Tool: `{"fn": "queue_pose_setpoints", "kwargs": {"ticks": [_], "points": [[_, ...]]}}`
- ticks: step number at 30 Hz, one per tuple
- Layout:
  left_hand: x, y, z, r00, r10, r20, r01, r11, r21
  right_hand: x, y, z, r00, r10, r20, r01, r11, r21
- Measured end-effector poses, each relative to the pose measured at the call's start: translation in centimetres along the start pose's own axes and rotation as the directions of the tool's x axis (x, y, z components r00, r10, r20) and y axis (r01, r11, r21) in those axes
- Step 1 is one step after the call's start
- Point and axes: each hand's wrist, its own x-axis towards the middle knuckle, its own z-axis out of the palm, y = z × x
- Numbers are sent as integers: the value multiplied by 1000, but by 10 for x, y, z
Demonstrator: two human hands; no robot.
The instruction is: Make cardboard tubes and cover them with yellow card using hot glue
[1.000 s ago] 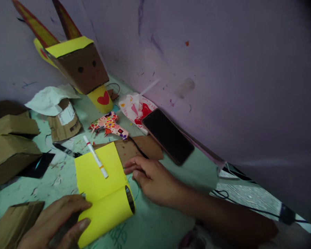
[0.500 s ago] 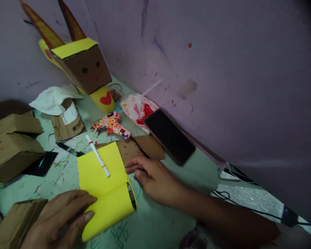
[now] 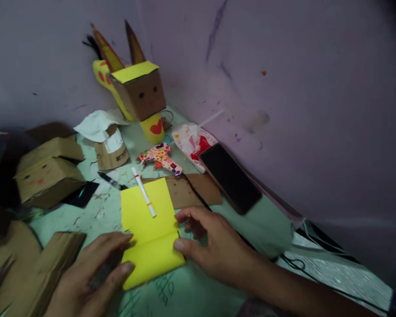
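Note:
A bright yellow paper sheet (image 3: 148, 259) lies on the green tabletop, its near part curled into a roll and its far part flat. My left hand (image 3: 95, 268) holds the roll's left end, thumb on the near side and fingers on the far side. At the right end, my right hand (image 3: 201, 237) has its thumb and fingertips against the roll. A white marker (image 3: 144, 193) rests across the flat part of the sheet. Just beyond lie a brown cardboard strip (image 3: 198, 189) and a flower-patterned glue gun (image 3: 161, 158).
A cardboard figure with horns (image 3: 145, 97) stands at the back by the wall. A phone (image 3: 231, 178) lies right of the glue gun, near a red-and-white packet (image 3: 193, 143). Cardboard boxes (image 3: 49, 176), a black pen (image 3: 111, 180) and folded cardboard (image 3: 49, 268) are on the left.
My right hand has come in to the roll's right end, with the thumb now touching it. The roll is turned slightly, hiding its open end. The whole view has shifted left.

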Motion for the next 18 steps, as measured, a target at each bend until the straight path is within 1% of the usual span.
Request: {"fn": "queue_pose_setpoints", "kwargs": {"ticks": [1,3,5,7,8,9,10,12,14,16,17,18], "points": [[-3,1,-2,996,-78,-32,78,997,-14,-4,-1,0,1000,15,18,-15,1000,-23],[-7,3,-5,963,-256,-89,255,967,-18,-8,-1,1,997,66,47,-63,996,-59],[-9,6,-5,900,-422,-105,422,906,-25,-9,-1,3,991,117,63,-111,990,-87],[-9,12,0,845,-531,-64,525,847,-86,-8,-1,7,988,137,64,-129,984,-122],[-10,16,4,839,-544,-19,536,833,-137,-6,-1,9,989,133,69,-123,983,-137],[-11,19,8,844,-536,17,530,830,-173,-5,0,11,989,123,76,-112,983,-143],[-13,22,12,855,-519,25,515,841,-168,-3,0,13,990,115,85,-103,985,-140],[-18,24,17,875,-482,52,484,867,-118,-2,2,16,988,119,100,-108,988,-108],[-20,24,13,877,-476,69,479,876,-45,-1,3,18,985,138,102,-133,990,-55],[-13,26,4,877,-480,26,480,877,10,-2,3,18,983,144,111,-143,990,-18],[-4,28,-1,876,-480,-39,481,875,44,-2,3,17,983,138,118,-137,990,-11],[8,32,-6,887,-452,-97,460,884,83,-3,3,17,984,126,125,-126,992,-9]]}}
